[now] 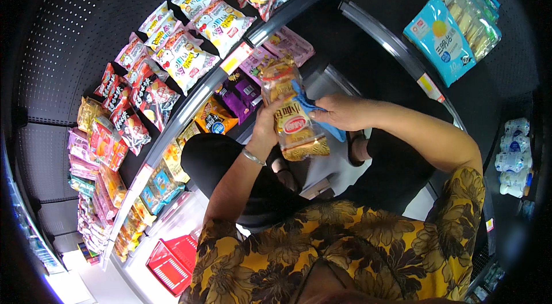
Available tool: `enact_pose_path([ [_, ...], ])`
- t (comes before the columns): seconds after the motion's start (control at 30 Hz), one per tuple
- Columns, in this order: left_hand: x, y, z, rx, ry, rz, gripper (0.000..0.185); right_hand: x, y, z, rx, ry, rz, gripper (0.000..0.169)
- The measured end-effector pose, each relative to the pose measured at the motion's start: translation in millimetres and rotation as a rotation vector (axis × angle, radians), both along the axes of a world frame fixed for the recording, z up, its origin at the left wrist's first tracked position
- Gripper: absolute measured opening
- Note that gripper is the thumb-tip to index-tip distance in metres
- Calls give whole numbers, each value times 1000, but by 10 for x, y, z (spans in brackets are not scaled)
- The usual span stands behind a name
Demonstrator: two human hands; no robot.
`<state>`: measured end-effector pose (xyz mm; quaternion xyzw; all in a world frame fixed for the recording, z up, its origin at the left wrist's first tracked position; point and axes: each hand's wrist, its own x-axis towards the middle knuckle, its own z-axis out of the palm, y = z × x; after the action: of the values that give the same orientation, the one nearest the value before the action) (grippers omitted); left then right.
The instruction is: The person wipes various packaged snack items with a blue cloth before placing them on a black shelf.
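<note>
My left hand (pixel 266 125), with a bangle on its wrist, grips a clear and gold plastic bag of small bread rolls (pixel 295 126) by its left side. The bag is held tilted above my knees, in front of the lower shelf. A blue cloth (pixel 317 110) is in my right hand (pixel 340 112), pinched between thumb and fingers. Part of the cloth lies against the right side of the bread bag. Behind the top of the bag are pink packs (pixel 290 47) on the lower shelf.
Snack bags (pixel 183 60) stand in rows on the curved shelf at left, above purple packs (pixel 241 94) and an orange pack (pixel 215 116). Blue sandwich-bread packs (pixel 442 41) lie on the right shelf, bottled drinks (pixel 514 157) at far right. A red shopping basket (pixel 172 263) is on the floor.
</note>
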<state>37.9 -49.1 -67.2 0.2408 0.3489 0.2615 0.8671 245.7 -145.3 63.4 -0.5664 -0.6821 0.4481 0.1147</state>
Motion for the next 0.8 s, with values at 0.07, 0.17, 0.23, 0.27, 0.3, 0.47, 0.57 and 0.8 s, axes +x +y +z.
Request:
enact_pose_path([
  [0.07, 41, 10, 82, -15, 19, 29, 44, 20, -104, 286, -109, 75, 78, 42],
  [0.17, -16, 55, 51, -43, 114, 44, 45, -32, -231, 497, -140, 140, 340, 41],
  [0.23, -45, 93, -96, 44, 11, 45, 44, -114, -283, 635, -173, 137, 525, 38],
  [0.27, -25, 114, -175, 62, 28, 69, 45, -148, -326, 633, -96, 158, 570, 35],
  [0.3, 16, 130, -257, 81, 39, 96, 46, -192, -346, 608, -76, 110, 616, 34],
  [0.47, 462, 334, -708, 98, -58, 154, 45, -193, -469, 454, 164, -131, 633, 22],
  [0.57, 834, 565, -842, 114, -104, 163, 42, -140, -508, 240, 389, -298, 681, 17],
  [0.8, 1938, 1467, -998, 89, -134, 194, 42, -12, -328, 448, 265, -454, 857, 22],
])
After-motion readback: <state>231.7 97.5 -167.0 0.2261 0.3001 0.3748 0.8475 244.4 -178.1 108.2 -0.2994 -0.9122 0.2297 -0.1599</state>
